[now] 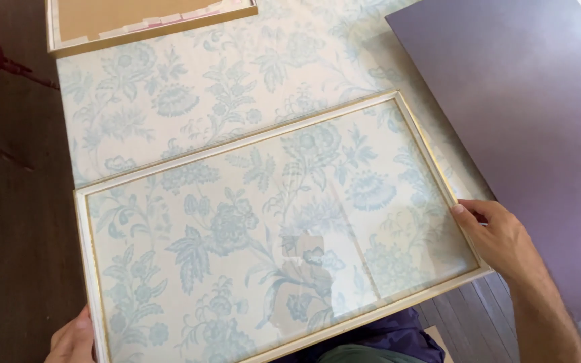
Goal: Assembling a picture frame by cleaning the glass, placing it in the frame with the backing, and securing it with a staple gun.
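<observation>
With the right hand (499,235) pinching the glazed frame (277,235) between its fingers (469,212) at one short edge and the left hand (72,339) gripping the opposite corner, fingers hidden, the glass could slip out if it tilts off the table (169,87).

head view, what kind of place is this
Probably a room in a home, used for picture framing: a table under a floral tablecloth, a dark wooden floor, and a glazed picture frame held by left hand and right hand.
</observation>
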